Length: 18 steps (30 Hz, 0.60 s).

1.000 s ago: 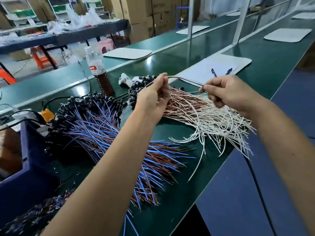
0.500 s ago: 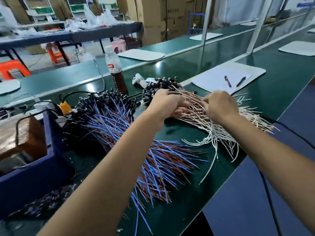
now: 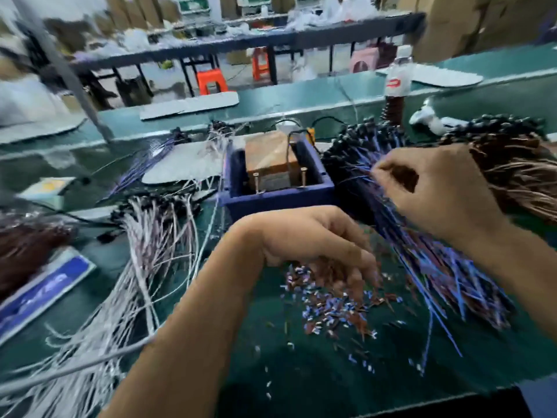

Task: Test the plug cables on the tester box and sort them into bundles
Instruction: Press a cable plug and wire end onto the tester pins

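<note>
Brown bundle: seen at the far left edge of the green bench, blurred, above a blue-and-white card.
White cables: fanned out left of centre, black plug ends toward the back, loose white ends spread toward the near edge; one strand is crossed by the left forearm.
Pad: a pale flat pad is seen behind the white cables, with a few more cables laid across it.
Tester box: a dark blue tray at centre back, with a brown block inside; two upright metal pins are seen at its front, and black leads run in from behind.
Left hand: held just in front of the tester box, above the bench, fingers hanging down loosely curled; nothing is gripped, as far as the blur allows.
Scraps: small blue, white and brown bits of insulation are scattered on the bench beneath and in front of the left hand.
Blue cables: a large bundle right of the box, black plugs at the back, blue and brown ends fanned toward the near edge.
Right hand: held over the blue cables, fingers curled and pinched together at the tips; whether a strand is actually held cannot be told.
Bottle: stands upright behind the blue cables.
Brown cables: a second bundle at the far right, partly hidden by the right hand.
</note>
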Each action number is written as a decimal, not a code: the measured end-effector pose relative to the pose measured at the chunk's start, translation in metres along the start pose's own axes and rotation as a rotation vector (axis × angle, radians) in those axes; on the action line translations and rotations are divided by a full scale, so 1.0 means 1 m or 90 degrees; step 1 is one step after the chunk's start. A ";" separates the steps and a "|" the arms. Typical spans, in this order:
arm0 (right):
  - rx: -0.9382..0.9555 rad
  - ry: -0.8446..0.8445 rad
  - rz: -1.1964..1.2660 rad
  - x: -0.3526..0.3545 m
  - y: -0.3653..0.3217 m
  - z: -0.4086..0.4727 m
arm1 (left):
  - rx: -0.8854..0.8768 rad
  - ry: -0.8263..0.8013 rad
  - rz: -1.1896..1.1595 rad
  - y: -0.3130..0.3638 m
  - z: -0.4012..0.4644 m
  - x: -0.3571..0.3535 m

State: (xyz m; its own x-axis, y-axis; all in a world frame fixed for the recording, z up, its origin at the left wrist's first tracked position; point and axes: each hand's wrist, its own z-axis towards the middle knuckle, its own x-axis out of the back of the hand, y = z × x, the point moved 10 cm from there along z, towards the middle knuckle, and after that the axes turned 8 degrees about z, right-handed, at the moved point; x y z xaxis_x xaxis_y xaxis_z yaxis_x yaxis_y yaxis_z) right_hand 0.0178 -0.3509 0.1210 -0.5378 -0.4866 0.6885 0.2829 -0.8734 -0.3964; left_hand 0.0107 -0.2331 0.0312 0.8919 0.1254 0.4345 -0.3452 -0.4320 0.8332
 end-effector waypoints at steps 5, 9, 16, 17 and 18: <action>0.100 -0.244 0.101 -0.118 -0.111 -0.020 | 0.392 0.072 0.208 -0.114 -0.100 0.028; 0.116 -0.375 0.087 -0.200 -0.165 -0.031 | 0.575 0.235 0.258 -0.158 -0.167 0.067; -0.008 -0.312 0.118 -0.265 -0.196 -0.002 | 0.649 0.708 0.338 -0.143 -0.234 0.156; -0.033 -0.306 0.141 -0.273 -0.195 0.002 | 0.646 0.703 0.317 -0.146 -0.234 0.160; -0.066 -0.301 0.173 -0.280 -0.190 0.005 | 0.641 0.697 0.301 -0.150 -0.233 0.164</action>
State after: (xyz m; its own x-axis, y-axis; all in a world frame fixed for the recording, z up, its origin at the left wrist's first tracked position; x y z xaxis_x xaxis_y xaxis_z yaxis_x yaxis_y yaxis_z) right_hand 0.1179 -0.0485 0.0067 -0.0346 -0.6710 0.7407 0.2688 -0.7200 -0.6397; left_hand 0.1404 0.0599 0.0573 -0.0312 0.1829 0.9826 0.2076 -0.9605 0.1854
